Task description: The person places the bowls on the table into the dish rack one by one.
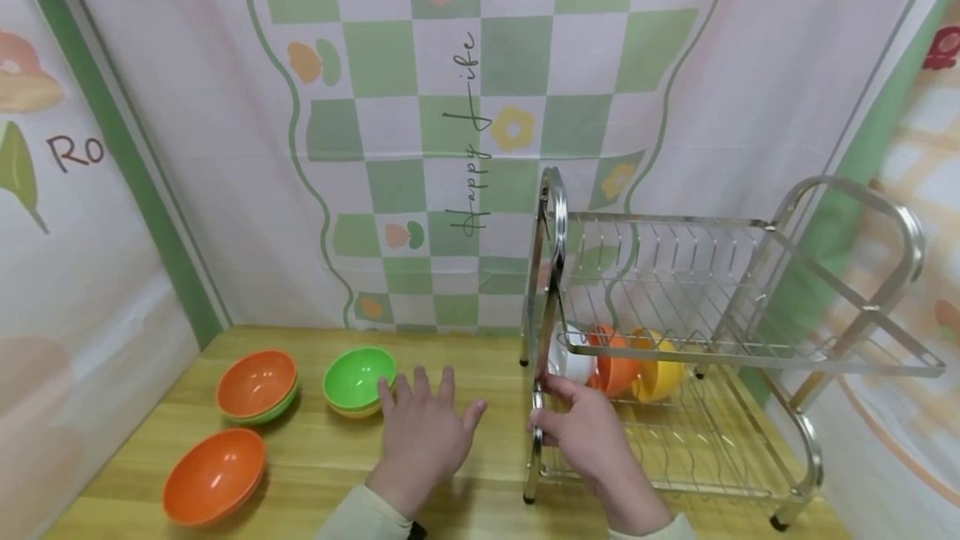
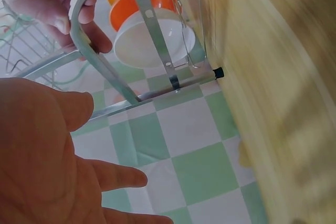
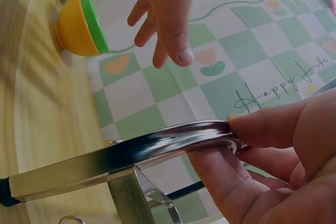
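My right hand (image 1: 592,440) grips the left side frame of a metal dish rack (image 1: 663,355), thumb and fingers pinching the curved tube (image 3: 173,135). My left hand (image 1: 427,432) is raised over the table with fingers spread, holding nothing. In the head view its fingertips overlap the edge of a green bowl (image 1: 358,375), which is nested in a yellow bowl (image 3: 73,27). On the rack's lower tier, a white bowl (image 2: 147,43), an orange bowl (image 1: 617,367) and a yellow bowl (image 1: 660,369) stand on their sides in a row.
At the left of the wooden table (image 1: 315,482), an orange bowl (image 1: 255,382) sits in a green bowl (image 1: 273,413). Nearer the front lies another orange bowl (image 1: 216,477). A checked cloth backdrop (image 1: 450,123) hangs behind the table, with more printed cloth at both sides.
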The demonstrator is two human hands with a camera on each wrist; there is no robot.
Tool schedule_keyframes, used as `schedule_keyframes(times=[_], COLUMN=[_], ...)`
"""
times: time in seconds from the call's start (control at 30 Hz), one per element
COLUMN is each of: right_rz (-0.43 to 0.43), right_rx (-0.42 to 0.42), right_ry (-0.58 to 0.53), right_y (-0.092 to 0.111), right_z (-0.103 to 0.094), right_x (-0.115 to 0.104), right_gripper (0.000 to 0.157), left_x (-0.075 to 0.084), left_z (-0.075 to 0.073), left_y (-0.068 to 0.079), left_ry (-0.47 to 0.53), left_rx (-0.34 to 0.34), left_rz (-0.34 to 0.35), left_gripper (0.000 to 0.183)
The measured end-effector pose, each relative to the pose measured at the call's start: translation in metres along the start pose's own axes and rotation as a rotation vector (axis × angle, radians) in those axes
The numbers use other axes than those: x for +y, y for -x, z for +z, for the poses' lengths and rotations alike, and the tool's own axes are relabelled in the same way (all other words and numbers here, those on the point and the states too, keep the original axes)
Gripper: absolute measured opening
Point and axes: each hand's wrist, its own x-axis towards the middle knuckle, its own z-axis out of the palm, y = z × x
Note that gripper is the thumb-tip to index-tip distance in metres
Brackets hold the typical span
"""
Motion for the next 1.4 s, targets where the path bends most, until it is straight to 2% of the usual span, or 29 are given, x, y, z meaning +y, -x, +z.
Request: schedule_keyframes(times=[0.23,0.33,0.53,0.8,0.87,1.03,1.23,1.33,1.4], right_rz=[0.012,0.004,-0.018,-0.015,-0.012,-0.009,-0.023,-0.032,-0.032], right_rx=[0.001,0.003,0.0,0.003,0.002,-0.003,-0.006,-0.004,-0.003], right_ry=[0.028,0.032,0.025,0.018,0.015,0.008,0.019,0.022,0.027], right_y=[0.0,0.0,0.0,0.0,0.0,0.001,0.0,0.0,0.0], right_z=[-0.003,-0.003,-0.002,-0.002,-0.001,-0.001,-0.001,-0.002,-0.002], right_x=[-0.001,0.0,0.001,0.001,0.001,0.0,-0.001,0.0,0.0], right_gripper=[0.059,0.058,0.06,0.06,0.059,0.059,0.059,0.058,0.058], left_x=[-0.005,-0.011,-0.039,-0.092,-0.106,-0.149,-0.213,-0.242,-0.26], left_z=[-0.005,-0.009,-0.028,-0.062,-0.07,-0.087,-0.097,-0.098,-0.098], left_y=[-0.001,0.0,0.002,0.012,0.016,0.023,0.026,0.029,0.031], left_ry=[0.004,0.043,0.162,0.215,0.254,0.43,0.583,0.589,0.612], left_rx=[-0.021,-0.052,-0.078,-0.08,-0.102,-0.186,-0.191,-0.202,-0.232], left_rz=[-0.011,-0.007,0.013,0.019,0.023,0.004,-0.029,-0.031,-0.061], left_gripper=[0.083,0.085,0.077,0.069,0.067,0.065,0.06,0.059,0.061])
